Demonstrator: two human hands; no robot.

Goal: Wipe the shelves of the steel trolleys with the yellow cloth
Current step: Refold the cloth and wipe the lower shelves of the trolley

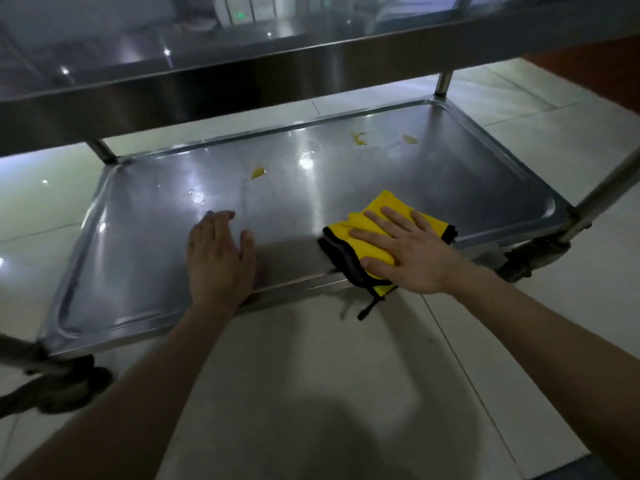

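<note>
Yellow cloth [372,220] under flat right fingers [381,237]

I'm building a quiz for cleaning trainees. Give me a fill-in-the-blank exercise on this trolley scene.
1. The right hand presses flat on a folded cloth that is ____ with black edging.
2. The left hand rests open on the lower shelf, holding ____.
3. The yellowish stains lie ____ from the person than the cloth does.
4. The floor is laid with pale ____.
Missing words: yellow; nothing; farther; tiles.
</note>
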